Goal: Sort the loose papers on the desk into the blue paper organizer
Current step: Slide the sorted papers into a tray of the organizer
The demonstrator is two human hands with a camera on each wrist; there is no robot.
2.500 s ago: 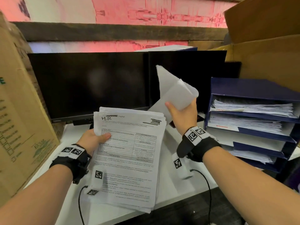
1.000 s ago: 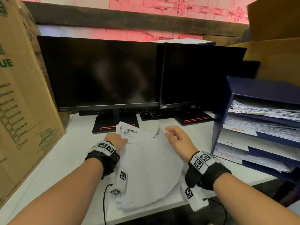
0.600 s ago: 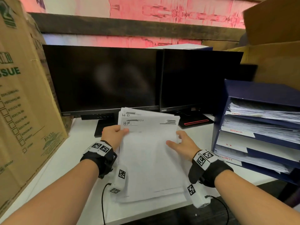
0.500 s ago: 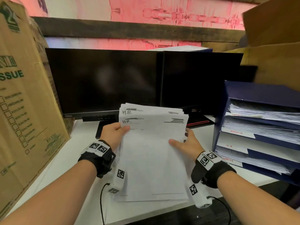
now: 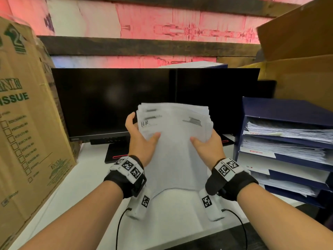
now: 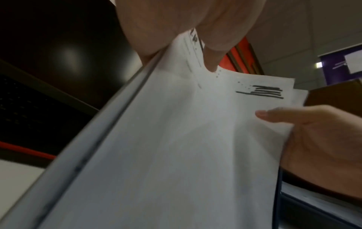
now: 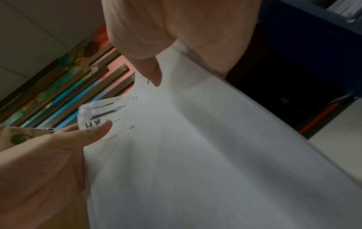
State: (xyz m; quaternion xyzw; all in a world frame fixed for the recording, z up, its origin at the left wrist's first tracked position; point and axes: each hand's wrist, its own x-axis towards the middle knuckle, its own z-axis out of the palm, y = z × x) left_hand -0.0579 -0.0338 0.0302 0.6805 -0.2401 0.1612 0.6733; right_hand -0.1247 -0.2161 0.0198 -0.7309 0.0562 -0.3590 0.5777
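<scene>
I hold a thick stack of white papers [image 5: 173, 141] upright above the white desk [image 5: 86, 186], in front of the monitors. "H.R." is handwritten near the top sheet's upper left corner. My left hand [image 5: 142, 139] grips the stack's left edge, thumb on the front sheet. My right hand [image 5: 205, 143] grips the right edge the same way. In the left wrist view the stack [image 6: 176, 147] fills the frame and my right hand's thumb [image 6: 274, 115] lies on it. The right wrist view shows the same papers [image 7: 195, 155]. The blue paper organizer [image 5: 288, 112] stands at the right, its tiers holding paper.
Two dark monitors [image 5: 115, 101] stand behind the papers. A large cardboard box [image 5: 27, 123] walls off the left. More cardboard boxes [image 5: 302, 69] sit behind and above the organizer. Cables [image 5: 120, 222] hang from my wrist cameras at the desk's front edge.
The stack has come up off the desk from flat to nearly upright. Both hands have shifted to grip its side edges and have risen with it.
</scene>
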